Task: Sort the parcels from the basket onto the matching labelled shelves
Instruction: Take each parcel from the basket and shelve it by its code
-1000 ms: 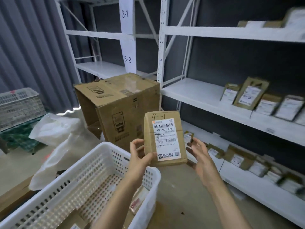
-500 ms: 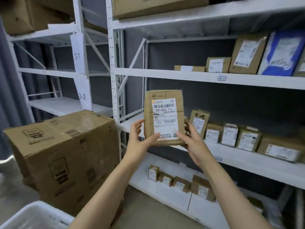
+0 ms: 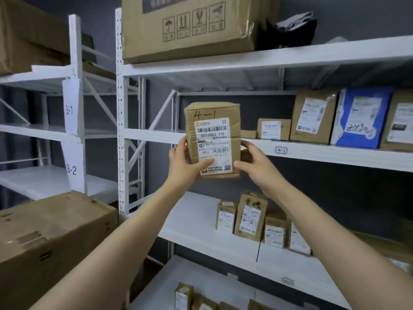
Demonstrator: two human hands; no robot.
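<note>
- Both my arms reach up and forward, bare.
- My left hand (image 3: 182,163) grips the parcel (image 3: 212,113) at its left edge, thumb on its front.
- My right hand (image 3: 254,163) pinches the right edge, thumb forward.

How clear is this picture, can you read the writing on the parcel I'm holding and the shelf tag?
Head view: the parcel reads 4-1 sharply; the shelf tag also reads 4-1, slightly soft; the head view's edges bow from the wide lens; the light is soft and even.
</note>
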